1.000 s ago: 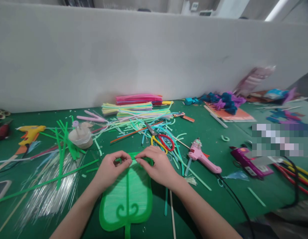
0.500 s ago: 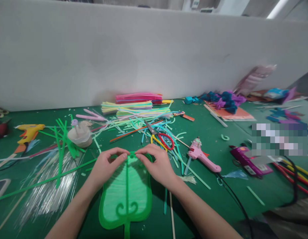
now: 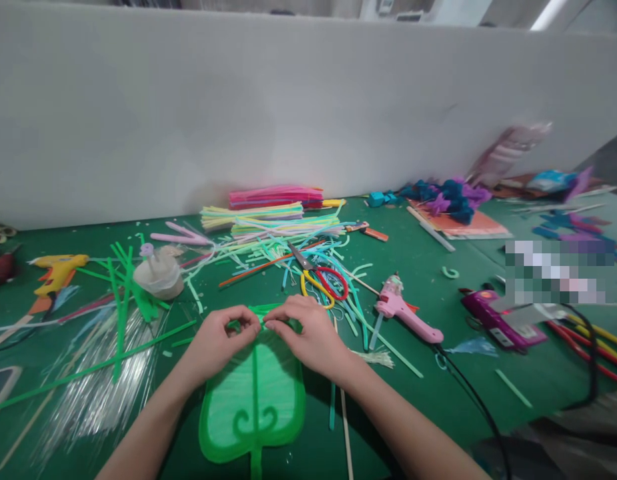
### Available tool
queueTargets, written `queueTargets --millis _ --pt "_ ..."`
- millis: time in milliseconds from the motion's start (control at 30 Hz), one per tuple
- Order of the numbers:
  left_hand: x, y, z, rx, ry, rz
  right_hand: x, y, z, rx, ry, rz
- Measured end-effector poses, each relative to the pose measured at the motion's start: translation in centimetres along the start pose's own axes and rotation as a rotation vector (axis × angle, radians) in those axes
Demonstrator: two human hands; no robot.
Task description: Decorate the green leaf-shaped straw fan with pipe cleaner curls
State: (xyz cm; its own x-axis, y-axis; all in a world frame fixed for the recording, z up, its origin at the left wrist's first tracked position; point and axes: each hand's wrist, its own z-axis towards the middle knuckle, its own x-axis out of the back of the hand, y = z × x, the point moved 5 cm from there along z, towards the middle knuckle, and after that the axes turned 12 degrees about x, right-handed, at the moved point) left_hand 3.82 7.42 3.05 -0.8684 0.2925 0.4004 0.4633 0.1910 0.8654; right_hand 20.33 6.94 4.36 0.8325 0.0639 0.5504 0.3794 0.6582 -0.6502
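A green leaf-shaped fan [image 3: 253, 400] made of thin strips lies flat on the green table [image 3: 438, 347] in front of me. My left hand [image 3: 216, 343] pinches its top edge from the left. My right hand [image 3: 308, 337] pinches the same top edge from the right, fingertips almost meeting at the centre rib. The fan's upper rim is partly hidden under both hands.
Red-and-yellow scissors [image 3: 323, 283] lie just beyond my hands among several cut plastic strips. A pink glue gun [image 3: 406, 313] sits to the right, a purple one [image 3: 496, 320] farther right, a yellow one [image 3: 56, 270] far left. A small lidded cup [image 3: 158, 277] and straw bundles [image 3: 276, 210] stand near the white wall.
My fingertips have drawn closer together at the fan's top edge. The fan has stayed in place.
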Motion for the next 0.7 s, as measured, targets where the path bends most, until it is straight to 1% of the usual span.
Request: queueTargets --millis 133,267,367,467,500,567,633,700 --pt "0.1 -0.2 0.1 0.046 0.163 -0.219 -0.7 0.1 -0.3 -0.091 0.084 0.029" --pt "-0.9 -0.9 0.1 0.099 0.270 -0.355 -1.7 0.0 -0.4 -0.168 0.205 0.080" --pt "-1.6 -1.3 0.1 0.136 0.288 -0.422 -2.2 0.0 -0.5 -0.195 0.267 0.114" --pt "-1.3 -1.2 0.1 0.158 0.225 -0.431 -1.8 0.4 -0.7 -0.205 0.296 0.129" --pt "-0.8 -1.1 0.2 0.161 0.206 -0.413 -1.6 0.6 -0.6 -0.209 0.289 0.129" --pt "0.8 -1.1 0.3 0.150 0.221 -0.300 -1.2 1.2 -0.3 -0.219 0.207 0.083" --pt "3.0 -0.9 0.5 0.074 0.363 0.034 -1.0 1.9 0.4 -0.217 0.077 0.008" --pt "4.3 -1.4 0.9 0.057 0.410 0.170 -1.1 2.6 1.5 -0.201 -0.036 -0.045"
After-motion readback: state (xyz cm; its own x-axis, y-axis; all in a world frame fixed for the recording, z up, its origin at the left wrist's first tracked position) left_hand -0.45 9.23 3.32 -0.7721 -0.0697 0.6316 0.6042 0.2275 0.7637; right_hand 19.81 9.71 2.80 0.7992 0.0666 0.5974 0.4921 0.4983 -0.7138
